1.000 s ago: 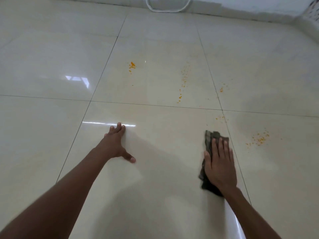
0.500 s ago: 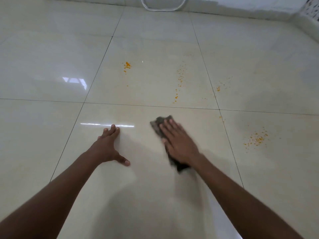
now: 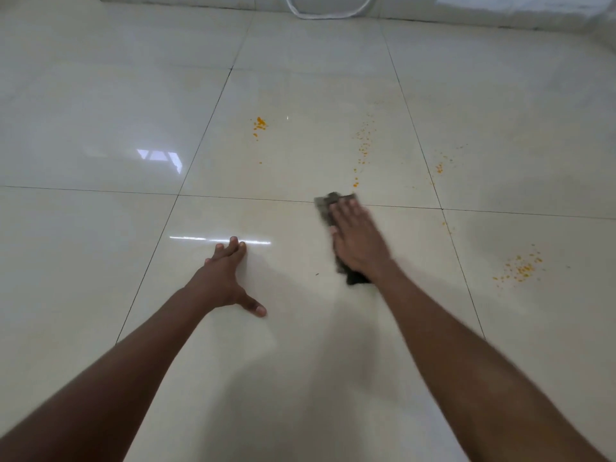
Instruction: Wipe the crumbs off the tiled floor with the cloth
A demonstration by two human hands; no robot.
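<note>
both our arms reach forward, bare. our left hand (image 3: 224, 279) lies flat, fingers together, thumb splayed out. our right hand (image 3: 358, 240) lies palm down, fingers straight, slightly motion-blurred.

Cloth (image 3: 328, 208) lies on floor (image 3: 100, 95), crumbs (image 3: 361, 151) just beyond it.

Large glossy cream ceramic floor tiles (image 3: 83, 105) are covering the room, with thin dark grout lines (image 3: 206, 128) running between them. Light is reflecting as bright white patches (image 3: 160, 156). A white baseboard (image 3: 466, 10) is running along the far edge, with a looping white cable (image 3: 328, 15) lying there.
</note>
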